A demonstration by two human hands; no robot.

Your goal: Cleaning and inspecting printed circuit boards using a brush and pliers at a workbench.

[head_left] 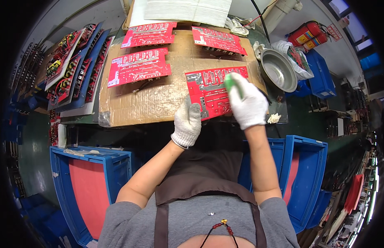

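A red circuit board (214,97) with silvery solder tracks lies tilted at the front right of the cardboard-covered worktop. My left hand (187,122), in a white knit glove, grips its lower left edge, thumb on top. My right hand (249,103), gloved alike, is closed around a blurred green handheld thing (229,84) pressed against the board's upper right part; its exact kind is not clear. Other red circuit boards rest solder side up: one at the left (139,67), one behind it (149,34), one at the back right (218,40).
Taped cardboard (134,105) covers the worktop. A metal basin (278,70) and a white bag (297,62) stand at the right. Upright stacked boards (78,70) fill the left. Blue crates (115,169) flank me below. A fire extinguisher (305,35) is at the back right.
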